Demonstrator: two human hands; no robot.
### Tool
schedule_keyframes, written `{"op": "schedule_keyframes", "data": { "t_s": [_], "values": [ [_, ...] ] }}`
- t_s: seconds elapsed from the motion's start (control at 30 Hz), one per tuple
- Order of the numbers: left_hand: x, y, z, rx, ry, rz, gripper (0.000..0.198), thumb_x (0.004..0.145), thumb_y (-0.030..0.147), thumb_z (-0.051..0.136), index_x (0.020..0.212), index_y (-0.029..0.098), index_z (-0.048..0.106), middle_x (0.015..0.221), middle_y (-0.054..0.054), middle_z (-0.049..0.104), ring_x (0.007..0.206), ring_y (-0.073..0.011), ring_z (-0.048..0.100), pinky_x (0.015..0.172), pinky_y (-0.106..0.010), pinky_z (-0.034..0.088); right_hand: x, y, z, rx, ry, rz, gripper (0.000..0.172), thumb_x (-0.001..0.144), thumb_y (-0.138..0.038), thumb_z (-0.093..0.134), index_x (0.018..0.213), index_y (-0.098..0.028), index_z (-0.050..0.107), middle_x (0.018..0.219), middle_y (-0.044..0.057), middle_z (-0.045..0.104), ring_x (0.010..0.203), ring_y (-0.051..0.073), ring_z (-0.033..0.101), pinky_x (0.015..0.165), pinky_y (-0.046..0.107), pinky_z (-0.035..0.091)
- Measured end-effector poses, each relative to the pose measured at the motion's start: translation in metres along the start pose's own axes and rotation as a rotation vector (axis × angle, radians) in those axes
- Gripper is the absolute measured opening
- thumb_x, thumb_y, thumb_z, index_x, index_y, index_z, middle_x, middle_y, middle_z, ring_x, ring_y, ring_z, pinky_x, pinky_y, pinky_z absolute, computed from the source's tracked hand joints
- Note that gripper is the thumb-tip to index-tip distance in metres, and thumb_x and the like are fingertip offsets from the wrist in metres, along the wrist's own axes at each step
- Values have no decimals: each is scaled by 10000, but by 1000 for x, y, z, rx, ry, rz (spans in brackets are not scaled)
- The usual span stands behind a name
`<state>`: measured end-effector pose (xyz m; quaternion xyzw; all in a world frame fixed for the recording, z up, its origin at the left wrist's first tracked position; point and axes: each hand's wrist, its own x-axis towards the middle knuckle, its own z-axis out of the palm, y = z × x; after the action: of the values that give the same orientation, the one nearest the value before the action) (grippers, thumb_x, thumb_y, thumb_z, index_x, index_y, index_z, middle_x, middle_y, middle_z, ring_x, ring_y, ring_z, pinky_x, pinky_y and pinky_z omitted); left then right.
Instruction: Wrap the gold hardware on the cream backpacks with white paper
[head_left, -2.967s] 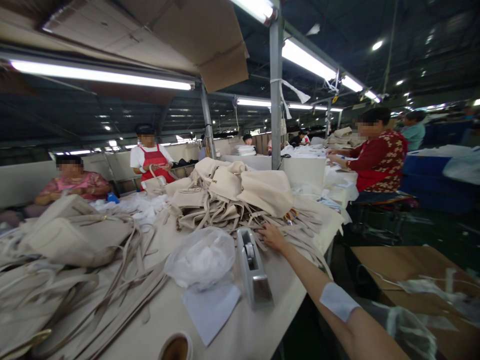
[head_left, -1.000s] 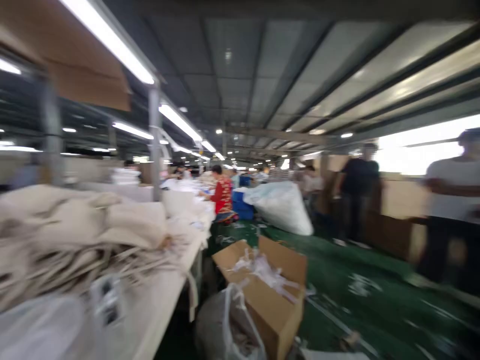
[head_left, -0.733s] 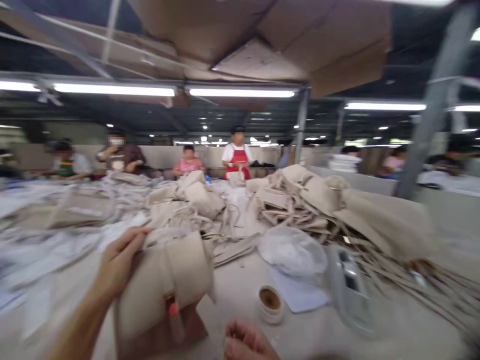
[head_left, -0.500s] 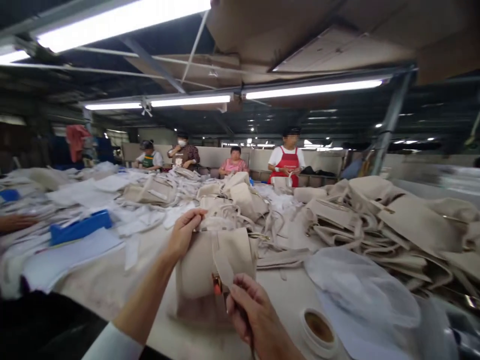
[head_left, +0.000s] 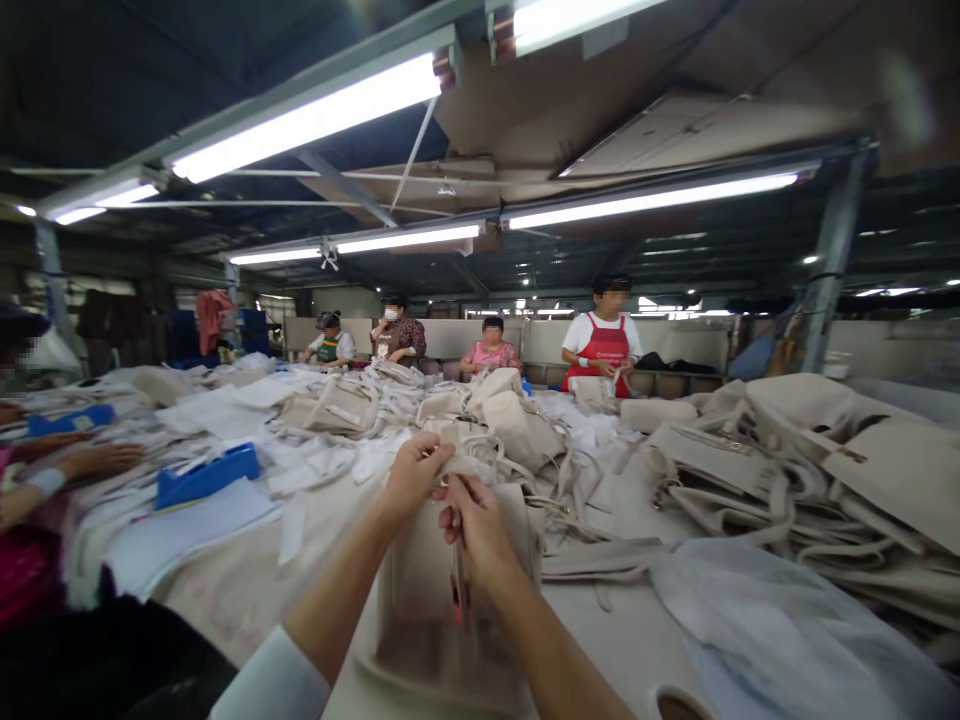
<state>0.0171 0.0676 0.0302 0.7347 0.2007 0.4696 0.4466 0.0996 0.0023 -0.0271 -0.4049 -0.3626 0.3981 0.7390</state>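
A beige handbag [head_left: 409, 575] stands upright in front of me, with a flap and a front strap. My left hand [head_left: 412, 478] is closed at the top of the bag, its fingertips pinching by the pale top handle [head_left: 471, 466]. Close beside it, my right hand [head_left: 478, 525] is closed too, thumb and finger pinched near the handle's base. What lies between the right fingertips is too small to make out. Below that hand, a narrow piece with an orange-red spot [head_left: 456, 603] shows against the bag front, blurred.
Beige bags [head_left: 757, 470] are heaped at the right, beside a clear plastic bag [head_left: 787, 610]. A round tub [head_left: 679, 703] shows at the bottom edge. Left lie a blue tray [head_left: 206, 478], white sheets and a co-worker's hands [head_left: 101, 460]. Several people work across the table.
My right hand has moved up from the front strap and clasp to the bag's top, close to my left hand. The view has shifted, bringing in more of the co-worker at left.
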Motion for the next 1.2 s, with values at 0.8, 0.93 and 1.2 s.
{"op": "schedule_keyframes", "data": {
  "t_s": [0.8,0.93,1.2],
  "values": [
    [-86,-28,5,-317,83,-270,342,664,417,791,849,177,633,607,20,608,553,-123,526,531,-221,416,-25,2,-54,-288,-280,80,207,635,-332,747,764,-173,719,702,2,666,612,131,580,548,246,491],
    [-85,-29,1,-237,-18,-307,263,668,382,769,671,157,634,591,17,571,547,-97,468,522,-210,360,-25,6,-51,-330,-233,56,208,645,-337,746,748,-168,684,628,4,648,577,142,584,515,244,469],
    [-69,-36,0,-174,-57,-341,158,578,247,747,628,161,624,592,18,591,504,-101,463,518,-240,337,-30,23,-52,-288,-123,-101,229,684,-251,711,883,-193,612,602,-32,645,554,133,563,541,239,449]
  ]
}}
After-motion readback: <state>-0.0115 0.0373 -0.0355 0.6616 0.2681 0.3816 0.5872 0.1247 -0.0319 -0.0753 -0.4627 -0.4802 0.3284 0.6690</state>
